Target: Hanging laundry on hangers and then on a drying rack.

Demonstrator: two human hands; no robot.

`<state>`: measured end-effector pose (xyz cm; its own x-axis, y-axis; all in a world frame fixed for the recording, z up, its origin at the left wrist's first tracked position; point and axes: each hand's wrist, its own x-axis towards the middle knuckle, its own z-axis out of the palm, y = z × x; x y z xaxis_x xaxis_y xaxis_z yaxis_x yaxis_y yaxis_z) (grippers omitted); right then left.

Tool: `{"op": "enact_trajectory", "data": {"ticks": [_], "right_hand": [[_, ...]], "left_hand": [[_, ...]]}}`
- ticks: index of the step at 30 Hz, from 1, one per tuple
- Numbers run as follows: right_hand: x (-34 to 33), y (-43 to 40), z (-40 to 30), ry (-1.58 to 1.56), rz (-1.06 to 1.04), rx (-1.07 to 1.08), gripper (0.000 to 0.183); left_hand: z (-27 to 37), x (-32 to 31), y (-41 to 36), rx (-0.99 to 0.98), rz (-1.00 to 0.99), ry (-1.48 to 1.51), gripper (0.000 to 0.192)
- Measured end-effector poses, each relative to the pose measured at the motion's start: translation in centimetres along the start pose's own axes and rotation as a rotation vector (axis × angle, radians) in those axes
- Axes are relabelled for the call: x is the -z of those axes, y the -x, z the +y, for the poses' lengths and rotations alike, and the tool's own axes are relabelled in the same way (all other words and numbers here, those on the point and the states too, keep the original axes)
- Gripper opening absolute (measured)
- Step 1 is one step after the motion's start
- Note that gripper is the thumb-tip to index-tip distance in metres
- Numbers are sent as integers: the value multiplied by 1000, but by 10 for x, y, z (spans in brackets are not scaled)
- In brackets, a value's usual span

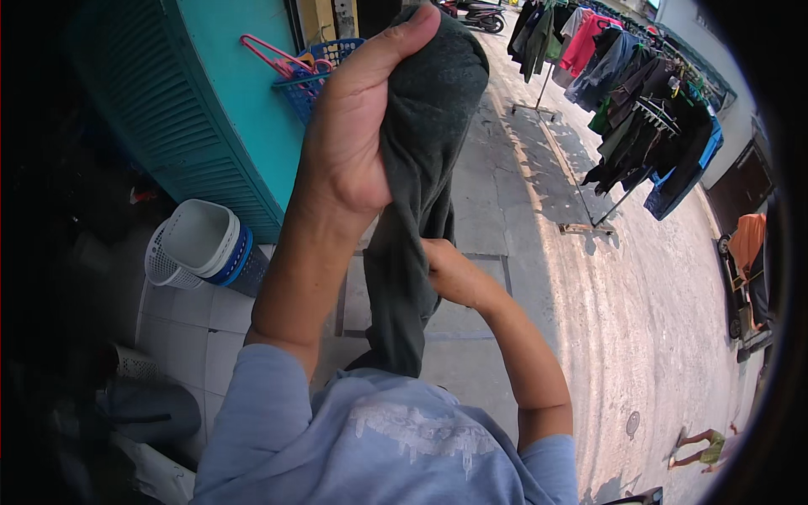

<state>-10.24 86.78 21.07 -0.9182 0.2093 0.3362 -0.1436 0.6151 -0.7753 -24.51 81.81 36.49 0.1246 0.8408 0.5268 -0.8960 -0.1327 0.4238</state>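
A dark green-grey cloth garment [435, 120] hangs in folds in front of my chest. My left hand [363, 132] holds its upper end high up, with the thumb lying over the top and the fingers hidden behind the fabric. Lower down, my right hand [456, 271] grips the garment at about mid-length, its fingertips covered by a fold. The lower end of the cloth drops to the front of my blue shirt [372, 435]. Which kind of garment it is cannot be made out.
A blue plastic basket [300, 95] with pink hangers [268, 53] is beside a teal louvred door [208, 126]. Stacked plastic baskets [202, 240] stand on the tiled floor at left. Wheeled racks [587, 228] of hung clothes line the lane. A person [704, 445] walks at lower right.
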Motion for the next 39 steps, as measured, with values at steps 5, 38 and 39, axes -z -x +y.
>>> {"op": "enact_trajectory", "data": {"ticks": [5, 38, 39], "right_hand": [[-14, -20, 35, 235, -401, -119, 29], [372, -138, 197, 307, -385, -198, 32], [367, -146, 205, 119, -254, -247, 32]], "left_hand": [[48, 30, 0, 157, -188, -15, 49], [52, 328, -71, 97, 1167, -1633, 22], [46, 336, -80, 71, 1130, -1640, 22]]}}
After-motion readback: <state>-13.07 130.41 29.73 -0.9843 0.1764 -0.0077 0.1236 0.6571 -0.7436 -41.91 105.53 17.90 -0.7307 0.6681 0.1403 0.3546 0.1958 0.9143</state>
